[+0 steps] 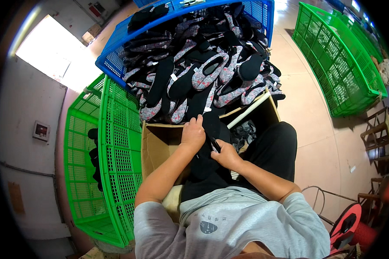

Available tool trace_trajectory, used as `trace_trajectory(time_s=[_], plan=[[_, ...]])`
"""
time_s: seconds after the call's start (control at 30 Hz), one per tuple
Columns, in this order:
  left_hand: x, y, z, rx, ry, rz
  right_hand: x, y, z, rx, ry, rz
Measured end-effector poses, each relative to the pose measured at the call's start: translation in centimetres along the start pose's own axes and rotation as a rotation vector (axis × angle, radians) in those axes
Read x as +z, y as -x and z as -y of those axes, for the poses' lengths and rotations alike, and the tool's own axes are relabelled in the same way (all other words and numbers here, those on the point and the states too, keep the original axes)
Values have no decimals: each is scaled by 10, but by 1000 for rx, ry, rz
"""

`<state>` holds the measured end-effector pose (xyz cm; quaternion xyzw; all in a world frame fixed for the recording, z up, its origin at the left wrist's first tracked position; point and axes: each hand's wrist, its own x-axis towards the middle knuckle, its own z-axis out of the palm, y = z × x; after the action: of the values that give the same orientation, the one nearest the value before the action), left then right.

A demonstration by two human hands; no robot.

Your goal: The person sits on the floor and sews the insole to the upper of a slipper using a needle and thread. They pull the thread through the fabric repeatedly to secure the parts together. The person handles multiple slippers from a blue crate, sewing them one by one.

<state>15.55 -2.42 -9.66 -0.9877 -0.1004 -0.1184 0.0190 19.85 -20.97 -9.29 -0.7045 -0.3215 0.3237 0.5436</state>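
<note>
My left hand (194, 132) is closed on the edge of a black-soled slipper (211, 124), which lies over my lap at the front of the pile. My right hand (227, 155), just below and to the right, is closed around a slim black tool (215, 144) whose kind I cannot make out. That tool points up toward the slipper. Beyond my hands rises a heap of slippers (209, 71) with grey-and-pink flowered uppers, black soles and small white tags. Black cloth on my lap blends with the slipper, so its lower end is hard to tell.
A blue plastic crate (112, 51) holds the heap. Before it stands an open cardboard box (153, 144) with a white tube (249, 111) across its right part and dark scraps (244, 134) inside. Green crates (121, 159) stand at left, another green crate (333, 60) at far right.
</note>
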Motion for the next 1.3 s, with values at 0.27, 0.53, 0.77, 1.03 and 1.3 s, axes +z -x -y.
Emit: trace_trajectory(time_s=[0.27,0.53,0.77,1.03,1.3], plan=[[-14,17,-23,-20,48,-120,-4,11,-18,75,-160,8],[-60,45,-48,89,187,-164,-20,20,-23,143,-196,-35],[-84,52,-38,-404,656,-414,-34,23,-44,189,-389,-5],[-75,60,-22,-615,2044,-159,-39,30,-43,138,-444,241],[-79,53,-40,-554,2293,-157,-38,32,-39,160,-478,323]])
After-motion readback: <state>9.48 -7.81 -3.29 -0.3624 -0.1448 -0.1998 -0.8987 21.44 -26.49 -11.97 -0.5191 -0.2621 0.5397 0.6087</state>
